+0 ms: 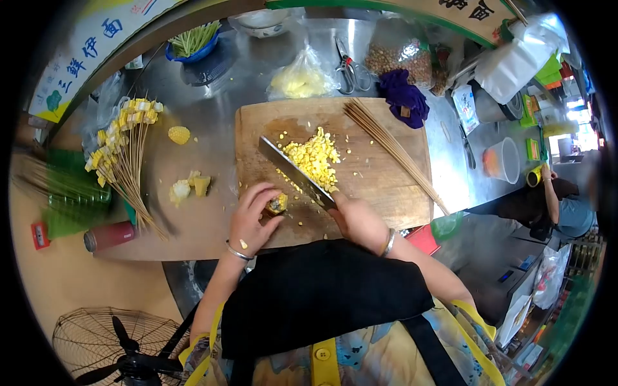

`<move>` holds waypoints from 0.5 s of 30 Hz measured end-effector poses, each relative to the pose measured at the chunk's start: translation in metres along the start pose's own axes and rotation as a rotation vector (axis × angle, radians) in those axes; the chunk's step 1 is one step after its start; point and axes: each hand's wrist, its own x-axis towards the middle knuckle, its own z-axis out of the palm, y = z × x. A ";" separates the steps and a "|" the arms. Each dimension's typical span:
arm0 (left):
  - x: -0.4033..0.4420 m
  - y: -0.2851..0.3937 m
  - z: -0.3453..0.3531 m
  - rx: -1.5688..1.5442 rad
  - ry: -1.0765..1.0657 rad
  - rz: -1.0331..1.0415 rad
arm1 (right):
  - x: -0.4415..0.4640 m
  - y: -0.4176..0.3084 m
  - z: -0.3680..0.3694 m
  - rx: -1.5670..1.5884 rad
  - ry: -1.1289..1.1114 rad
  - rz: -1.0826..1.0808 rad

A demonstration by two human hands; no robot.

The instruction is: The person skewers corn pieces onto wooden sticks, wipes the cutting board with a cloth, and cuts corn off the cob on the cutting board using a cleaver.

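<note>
My left hand (255, 219) curls around a short piece of corn cob (277, 204) on the wooden cutting board (386, 174). In my right hand (362, 224) is the handle of a cleaver (293, 168), its blade slanting up to the left across the board. Cut yellow kernels (313, 157) lie in a pile just beyond the blade, with a few scattered around. Thin wooden skewers (393, 151) rest in a bundle on the board's right side. One kernel sticks to my left wrist.
Skewered corn pieces (119, 138) fan out at the left, near a corn piece (179, 134) and more scraps (191, 187). Behind the board are a plastic bag (302, 78), scissors (348, 67) and a purple cloth (404, 96). Another person (570, 209) is at the far right.
</note>
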 end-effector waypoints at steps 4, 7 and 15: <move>-0.015 -0.005 0.025 0.030 0.148 -0.129 | -0.018 -0.015 -0.011 -0.041 -0.065 -0.023; -0.017 -0.008 0.030 0.065 0.177 -0.133 | -0.024 -0.014 -0.003 -0.066 -0.056 -0.070; -0.020 -0.007 0.031 0.129 0.175 -0.215 | -0.025 -0.023 0.003 -0.118 -0.022 -0.147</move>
